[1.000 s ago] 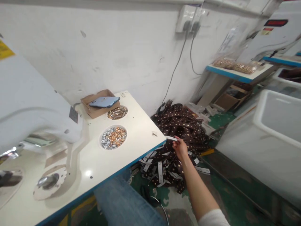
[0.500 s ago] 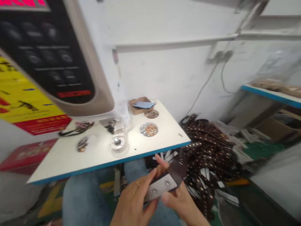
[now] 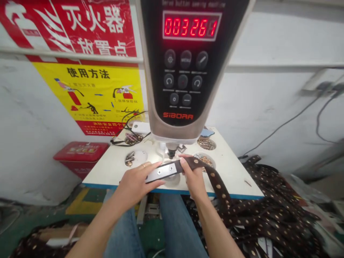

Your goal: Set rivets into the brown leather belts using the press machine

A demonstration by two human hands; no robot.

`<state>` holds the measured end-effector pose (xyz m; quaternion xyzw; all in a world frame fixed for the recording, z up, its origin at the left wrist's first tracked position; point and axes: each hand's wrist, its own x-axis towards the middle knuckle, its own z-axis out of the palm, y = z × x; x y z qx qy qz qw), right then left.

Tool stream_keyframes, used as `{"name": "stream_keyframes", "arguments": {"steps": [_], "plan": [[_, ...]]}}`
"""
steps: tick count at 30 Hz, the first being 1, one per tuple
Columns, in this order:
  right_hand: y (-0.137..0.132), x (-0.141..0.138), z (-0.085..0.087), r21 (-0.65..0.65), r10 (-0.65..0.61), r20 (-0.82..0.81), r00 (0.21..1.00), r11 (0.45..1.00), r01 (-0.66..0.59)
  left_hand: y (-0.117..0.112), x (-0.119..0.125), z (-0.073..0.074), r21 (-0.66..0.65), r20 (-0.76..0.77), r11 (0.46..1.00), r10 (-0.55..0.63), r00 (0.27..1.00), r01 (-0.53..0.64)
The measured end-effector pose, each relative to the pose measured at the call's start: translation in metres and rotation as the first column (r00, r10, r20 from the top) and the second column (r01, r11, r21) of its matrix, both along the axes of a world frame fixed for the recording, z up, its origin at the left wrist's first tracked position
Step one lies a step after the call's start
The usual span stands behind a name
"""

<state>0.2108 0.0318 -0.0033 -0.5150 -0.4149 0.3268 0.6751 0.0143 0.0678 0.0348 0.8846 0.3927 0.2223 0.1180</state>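
Note:
Both my hands hold a dark brown studded strap [image 3: 212, 175] above the white table top [image 3: 231, 172]. My left hand [image 3: 137, 184] grips its silver-grey end piece [image 3: 161, 172], which has two round holes. My right hand [image 3: 194, 175] pinches the brown part, and the studded length hangs down past the table's front edge. Just beyond the end piece is the metal press head [image 3: 171, 150] of a Sibora machine, with the strap apart from it. The machine's black control panel [image 3: 185, 64] shows a red counter above it.
Round wells of metal rivets [image 3: 206, 144] are set into the table beside the machine. A heap of studded brown straps [image 3: 268, 215] lies on the floor at right. A red box [image 3: 81, 157] stands left of the table, below fire-extinguisher posters on the wall.
My view has swung to face the machine squarely. The strap has moved up over the table, with both my hands still on it and its silver end now lying flatter.

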Motion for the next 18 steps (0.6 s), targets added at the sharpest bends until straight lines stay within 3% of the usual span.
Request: {"name": "stream_keyframes", "arguments": {"steps": [5,8,13,18], "plan": [[0.023,0.004,-0.014,-0.103,0.031,0.038,0.999,0.994,-0.027,0.028,0.004,-0.009,-0.105,-0.046,0.994,-0.001,0.999,-0.004],[0.020,0.006,-0.012,-0.156,0.061,0.004,0.998,0.986,-0.060,0.031,0.008,-0.011,-0.111,-0.039,0.994,-0.024,0.999,0.020],[0.015,0.008,0.000,-0.190,0.155,0.081,0.985,0.972,-0.137,0.034,0.005,-0.014,-0.092,-0.049,0.994,-0.065,0.997,0.061],[0.017,0.010,-0.006,-0.207,0.149,0.120,0.982,0.971,-0.122,0.035,0.004,-0.016,-0.132,-0.069,0.990,-0.056,0.996,0.046]]}}
